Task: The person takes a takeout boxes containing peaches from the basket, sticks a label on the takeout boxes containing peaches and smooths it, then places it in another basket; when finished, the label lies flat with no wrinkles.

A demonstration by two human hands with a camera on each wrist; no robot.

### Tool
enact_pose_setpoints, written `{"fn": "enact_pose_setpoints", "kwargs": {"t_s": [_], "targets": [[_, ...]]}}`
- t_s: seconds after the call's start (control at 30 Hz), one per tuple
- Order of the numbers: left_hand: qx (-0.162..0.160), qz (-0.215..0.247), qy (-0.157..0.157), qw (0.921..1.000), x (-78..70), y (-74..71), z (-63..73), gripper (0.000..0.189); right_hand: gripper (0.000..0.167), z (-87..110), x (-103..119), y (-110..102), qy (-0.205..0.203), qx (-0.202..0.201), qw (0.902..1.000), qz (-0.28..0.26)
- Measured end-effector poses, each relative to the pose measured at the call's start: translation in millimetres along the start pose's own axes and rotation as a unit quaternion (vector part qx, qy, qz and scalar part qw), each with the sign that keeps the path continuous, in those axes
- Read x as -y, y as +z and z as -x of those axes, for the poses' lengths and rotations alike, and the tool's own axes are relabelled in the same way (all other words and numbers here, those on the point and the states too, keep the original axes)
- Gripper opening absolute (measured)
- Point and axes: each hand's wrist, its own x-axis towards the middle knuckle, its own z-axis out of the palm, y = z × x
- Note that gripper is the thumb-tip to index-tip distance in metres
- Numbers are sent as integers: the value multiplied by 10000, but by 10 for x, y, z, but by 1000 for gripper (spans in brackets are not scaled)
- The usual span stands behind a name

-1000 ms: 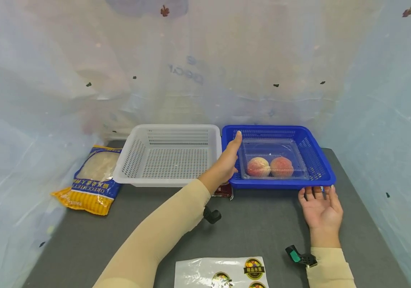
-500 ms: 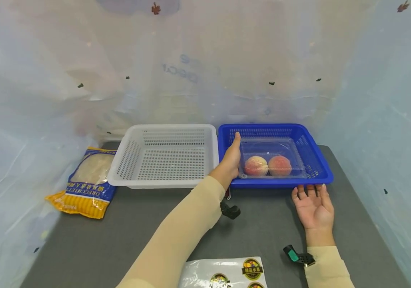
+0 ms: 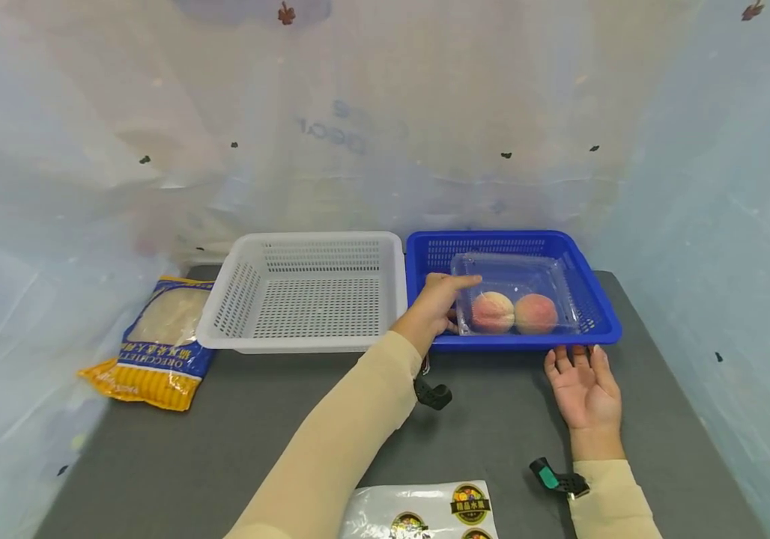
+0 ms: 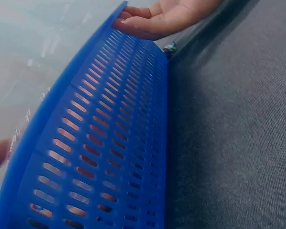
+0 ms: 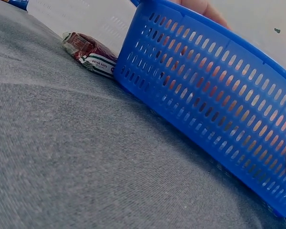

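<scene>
Two peaches [image 3: 536, 314] lie in a clear plastic fruit box [image 3: 511, 271] inside the blue basket [image 3: 604, 314]. My left hand [image 3: 428, 303] reaches over the basket's near left corner and grips the box's left side, one digit across its top and others lower down. The box sits slightly askew. At the basket's front rim, my right hand [image 3: 587, 397] is palm up, its relaxed fingers touching the outside just under the rim. In the left wrist view those fingertips [image 4: 138, 26] meet the blue wall; the left hand is mostly hidden there.
A white basket [image 3: 320, 344] stands left of the blue one. A pasta bag [image 3: 165, 344] leans at far left. A small red packet [image 5: 93, 52] lies by the baskets. A sticker sheet [image 3: 419, 509] lies at the table's [image 3: 277, 419] front.
My left hand has moved slightly right, its upper digit swinging from upright to across the box. The box has shifted right and tilted a little. My right hand stays at the front rim.
</scene>
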Motion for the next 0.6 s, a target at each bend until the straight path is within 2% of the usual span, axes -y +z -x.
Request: {"fn": "enact_pose_setpoints", "kwargs": {"t_s": [0.07,0.2,0.33,0.47,0.6], "targets": [[133,-209,-18,9997,14,8,0,94,28,-5,3,1,-1,8,10000,-40],[224,-423,76,9988,28,11,4,94,24,-18,-4,-5,-106,-12,9999,115],[185,-623,243,9976,18,4,32,91,22,-24,-22,-20,-252,-96,9994,212],[2,-874,462,9951,9,20,58,87,19,-24,-36,-16,-390,-129,9991,130],[-125,-784,647,9947,1,28,65,87,19,-40,-54,10,-506,-201,9983,218]]}}
